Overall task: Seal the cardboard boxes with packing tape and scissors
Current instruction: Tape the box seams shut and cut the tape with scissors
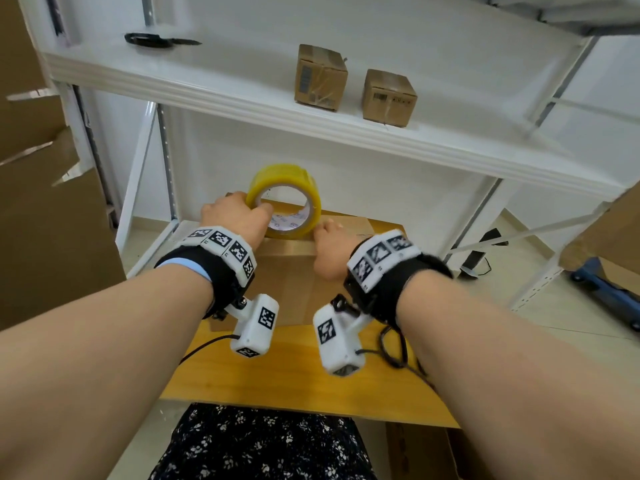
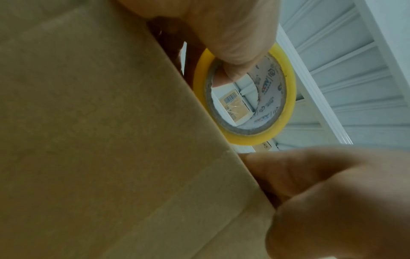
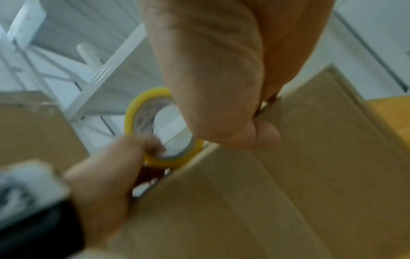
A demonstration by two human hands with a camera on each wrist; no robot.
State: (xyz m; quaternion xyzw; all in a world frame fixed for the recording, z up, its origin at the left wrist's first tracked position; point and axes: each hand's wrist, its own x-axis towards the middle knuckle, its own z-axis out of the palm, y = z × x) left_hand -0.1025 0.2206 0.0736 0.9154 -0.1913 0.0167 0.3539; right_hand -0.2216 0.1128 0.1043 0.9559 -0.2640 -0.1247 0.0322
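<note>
Both hands are at the far edge of the box. My left hand (image 1: 239, 216) grips the tape roll (image 1: 285, 202), thumb hooked inside its core and fingers wrapped over the outside. My right hand (image 1: 330, 247) is curled at the box's far edge just right of the roll; the right wrist view shows the thumb (image 3: 264, 135) pressed on the cardboard there, but I cannot tell whether the fingers pinch anything.

Going by size: the white shelf unit (image 1: 311, 126) fills the background, smooth and glossy, with a ribbed front lip and perforated metal uprights. Below it lies the wooden board (image 1: 298, 368), honey-coloured with visible grain. On the board sits the box (image 1: 294, 271), flat-topped matte brown cardboard with a faint seam running across its top. The tape roll stands on edge at the box's far rim, a translucent yellow ring around a white printed core.

On the upper shelf stand two small boxes (image 1: 320, 77), brown cubes with barcode labels and clear tape over them, side by side and apart. Black scissors (image 1: 157, 39) lie flat at the shelf's left end, well away from both hands. Large cardboard sheets (image 1: 41, 202) lean at the left, and more cardboard shows at the right. My wrist cameras and their cables hang over the near part of the box and the board.
</note>
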